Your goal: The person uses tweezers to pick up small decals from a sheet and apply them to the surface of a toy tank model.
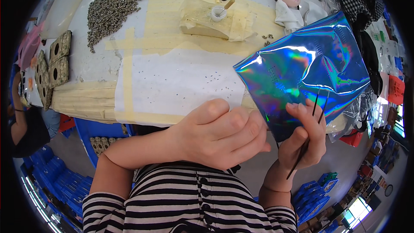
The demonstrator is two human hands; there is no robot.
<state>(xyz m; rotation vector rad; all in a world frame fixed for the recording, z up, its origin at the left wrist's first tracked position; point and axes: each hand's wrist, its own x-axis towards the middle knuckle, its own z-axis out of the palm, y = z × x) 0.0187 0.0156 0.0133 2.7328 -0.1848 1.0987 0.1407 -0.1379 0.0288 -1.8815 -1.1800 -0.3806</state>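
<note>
At one worktable point(92, 65), left fingers point(236, 121) curl, hold unclear; right fingers point(311, 124) grasp one tweezer pair point(302, 151) near one bag point(297, 67).

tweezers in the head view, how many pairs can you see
1: a dark pair of tweezers in the right hand, its two prongs pointing up in front of the shiny iridescent bag. Others may be hidden under things.

Rainbow-sheened blue foil point(297, 67), black tweezers point(299, 159).
From afar I see a black-and-white striped shirt point(177, 198), white paper point(174, 87), yellow tape point(129, 82).
</note>
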